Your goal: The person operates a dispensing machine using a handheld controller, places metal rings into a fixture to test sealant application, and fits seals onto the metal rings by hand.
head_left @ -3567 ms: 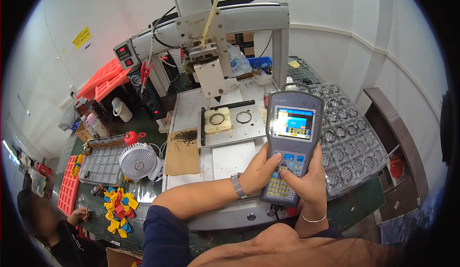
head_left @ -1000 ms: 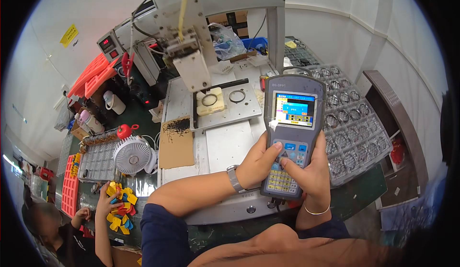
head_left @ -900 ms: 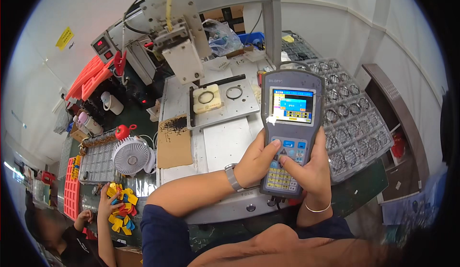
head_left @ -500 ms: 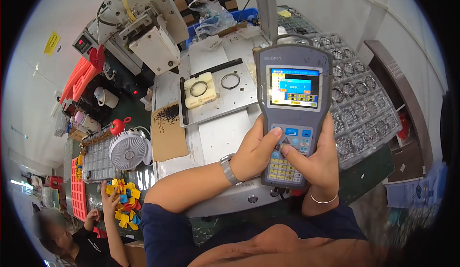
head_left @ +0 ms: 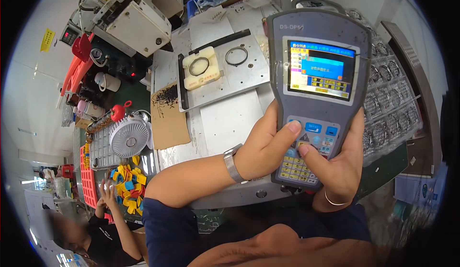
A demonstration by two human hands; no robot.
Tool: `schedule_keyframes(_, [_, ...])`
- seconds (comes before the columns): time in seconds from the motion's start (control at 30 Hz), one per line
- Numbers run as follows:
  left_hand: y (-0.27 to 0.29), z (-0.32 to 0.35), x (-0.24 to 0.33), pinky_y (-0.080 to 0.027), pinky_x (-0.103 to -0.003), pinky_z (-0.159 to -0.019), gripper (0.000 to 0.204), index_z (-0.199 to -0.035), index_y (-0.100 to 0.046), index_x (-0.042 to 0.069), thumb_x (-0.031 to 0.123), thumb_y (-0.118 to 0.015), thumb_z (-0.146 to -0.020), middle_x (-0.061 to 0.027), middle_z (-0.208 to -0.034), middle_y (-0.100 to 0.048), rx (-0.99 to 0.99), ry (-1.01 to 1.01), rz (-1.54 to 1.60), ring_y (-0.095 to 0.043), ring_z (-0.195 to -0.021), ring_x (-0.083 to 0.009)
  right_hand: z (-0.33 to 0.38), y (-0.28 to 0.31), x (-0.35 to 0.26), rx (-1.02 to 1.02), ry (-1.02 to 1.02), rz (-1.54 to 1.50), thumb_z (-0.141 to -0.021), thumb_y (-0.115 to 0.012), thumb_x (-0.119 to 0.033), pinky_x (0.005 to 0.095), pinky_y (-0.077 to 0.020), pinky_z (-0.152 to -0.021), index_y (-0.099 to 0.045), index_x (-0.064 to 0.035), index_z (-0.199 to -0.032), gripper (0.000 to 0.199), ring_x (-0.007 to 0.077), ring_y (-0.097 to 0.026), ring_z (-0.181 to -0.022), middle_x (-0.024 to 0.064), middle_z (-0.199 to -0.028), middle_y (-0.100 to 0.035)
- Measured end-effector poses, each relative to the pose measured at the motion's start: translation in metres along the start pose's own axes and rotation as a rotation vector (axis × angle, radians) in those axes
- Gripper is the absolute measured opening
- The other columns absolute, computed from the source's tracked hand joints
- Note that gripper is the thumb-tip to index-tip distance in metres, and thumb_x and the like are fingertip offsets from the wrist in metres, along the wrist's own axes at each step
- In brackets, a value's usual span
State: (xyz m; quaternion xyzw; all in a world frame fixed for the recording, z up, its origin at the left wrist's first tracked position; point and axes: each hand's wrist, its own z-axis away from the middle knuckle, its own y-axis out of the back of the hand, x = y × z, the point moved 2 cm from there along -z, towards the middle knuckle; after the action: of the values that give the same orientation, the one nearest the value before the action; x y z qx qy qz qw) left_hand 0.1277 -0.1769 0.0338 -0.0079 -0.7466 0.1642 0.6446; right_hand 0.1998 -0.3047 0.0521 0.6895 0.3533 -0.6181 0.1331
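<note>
A grey handheld control pendant with a lit colour screen and a keypad is held upright between my two hands. My left hand grips its left edge, the thumb lying on the upper keys. Wrapped around the right edge is my right hand, its thumb pressed to the middle of the keypad. Behind the pendant, a metal fixture plate carries a cream block with a dark ring on it. A second ring lies on the plate to the right.
A white machine head hangs at upper left. Clear trays of rings stand at right. At left are a small white fan, brown cardboard with black bits and colourful plastic pieces; another person sits near them.
The pendant appears larger and further right and up in view, with both hands still on it. Its screen's pop-up box shows different text. The other person's hands have moved closer together.
</note>
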Motion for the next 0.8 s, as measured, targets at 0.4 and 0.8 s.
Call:
schedule_keyframes(0.4, [-0.0003,0.0006,-0.0002,-0.040,-0.032,-0.096,0.047,-0.135,-0.029,-0.006,0.017,-0.046,-0.097,-0.0140,-0.124,-0.050,-0.003,-0.002,0.072,-0.047,-0.113,-0.0154,0.0023,0.0012,-0.0009,0.001,-0.005,0.006,-0.075,-0.061,0.009,0.0338,-0.0445,-0.095,-0.015,0.0013,-0.144,0.083,0.0217,-0.054,-0.114,0.0174,-0.128,-0.047])
schedule_keyframes(0.8, [0.0047,-0.0043,0.0012,-0.047,-0.036,-0.085,0.048,-0.131,-0.031,-0.007,0.020,-0.050,-0.096,-0.0241,-0.109,-0.058,-0.038,-0.051,-0.122,-0.061,-0.100,-0.0297,0.0083,0.0021,-0.0016,0.173,-0.032,0.113,-0.075,-0.062,-0.003,0.0336,-0.0383,-0.098,-0.024,0.0040,-0.141,0.077,0.0216,-0.049,-0.112,0.0171,-0.128,-0.046])
